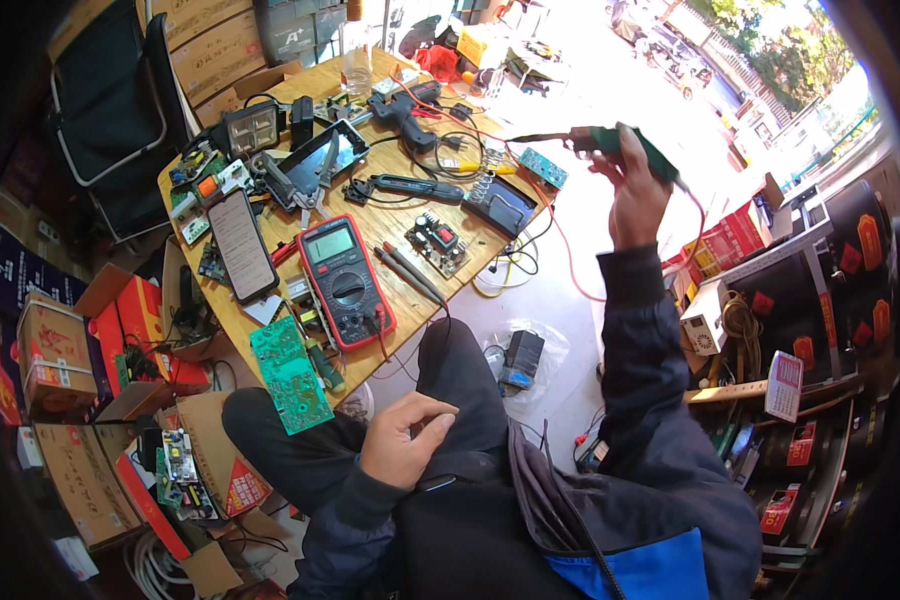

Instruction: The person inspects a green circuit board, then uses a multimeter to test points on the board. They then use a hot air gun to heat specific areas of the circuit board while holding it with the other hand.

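Note:
My right hand (638,195) is raised beyond the table's right edge, wrapped round a green-handled soldering iron (642,150). Its long dark tip points left, and a red cord trails from the handle's end. Over my lap, my left hand (407,437) is closed with thumb and index finger together; whatever it may hold is hidden. A green circuit board (290,375) overhangs the near table edge above my left thigh. Behind it lies a red-and-grey multimeter (347,282) with black probes (410,272) alongside. A smaller circuit board (437,243) with upright components sits to the meter's right.
The wooden table (365,215) also bears a phone (242,245), a glue gun (407,115), a black-handled iron (410,187) and pliers (310,195). Opened cartons (210,450) stand at left. A bagged black adapter (523,360) lies on the floor. Stacked dark boxes (820,290) line the right.

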A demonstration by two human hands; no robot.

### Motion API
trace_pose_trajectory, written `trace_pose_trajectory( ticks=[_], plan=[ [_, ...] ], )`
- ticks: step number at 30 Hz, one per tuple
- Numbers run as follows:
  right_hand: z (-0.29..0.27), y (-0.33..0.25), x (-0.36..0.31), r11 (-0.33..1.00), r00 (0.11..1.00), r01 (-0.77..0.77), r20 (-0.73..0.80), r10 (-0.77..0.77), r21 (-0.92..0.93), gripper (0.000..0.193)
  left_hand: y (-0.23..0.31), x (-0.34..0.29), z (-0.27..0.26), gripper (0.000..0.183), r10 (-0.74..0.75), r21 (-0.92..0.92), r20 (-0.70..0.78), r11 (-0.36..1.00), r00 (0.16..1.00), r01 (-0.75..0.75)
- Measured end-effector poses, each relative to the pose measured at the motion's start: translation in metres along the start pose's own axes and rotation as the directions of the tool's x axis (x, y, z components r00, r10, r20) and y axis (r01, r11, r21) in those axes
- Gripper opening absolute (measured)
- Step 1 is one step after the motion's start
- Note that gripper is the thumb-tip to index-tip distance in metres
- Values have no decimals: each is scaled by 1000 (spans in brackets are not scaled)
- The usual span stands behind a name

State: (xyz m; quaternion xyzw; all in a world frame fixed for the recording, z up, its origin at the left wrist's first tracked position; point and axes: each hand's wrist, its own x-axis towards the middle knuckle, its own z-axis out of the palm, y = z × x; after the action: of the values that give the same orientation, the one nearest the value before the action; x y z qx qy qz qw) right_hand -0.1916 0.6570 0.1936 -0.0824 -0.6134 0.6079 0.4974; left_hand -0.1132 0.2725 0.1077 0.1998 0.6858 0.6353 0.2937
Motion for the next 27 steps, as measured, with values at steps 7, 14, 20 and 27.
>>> trace_pose_trajectory(
  ticks=[7,14,20,27],
  plan=[
    [29,10,43,939,967,-17,234,103,-344,33,0,-9,-12,12,-31,35,-73,999,997,34],
    [44,47,89,895,922,-119,286,260,-431,35,-5,-12,-16,12,-32,14,-79,999,996,34],
    [55,49,122,823,844,-59,412,343,-566,38,-4,-15,-14,12,-36,21,-96,999,995,38],
    [59,51,116,827,829,-91,419,372,-554,38,-8,-19,-15,12,-68,18,-104,997,992,70]
  ],
)
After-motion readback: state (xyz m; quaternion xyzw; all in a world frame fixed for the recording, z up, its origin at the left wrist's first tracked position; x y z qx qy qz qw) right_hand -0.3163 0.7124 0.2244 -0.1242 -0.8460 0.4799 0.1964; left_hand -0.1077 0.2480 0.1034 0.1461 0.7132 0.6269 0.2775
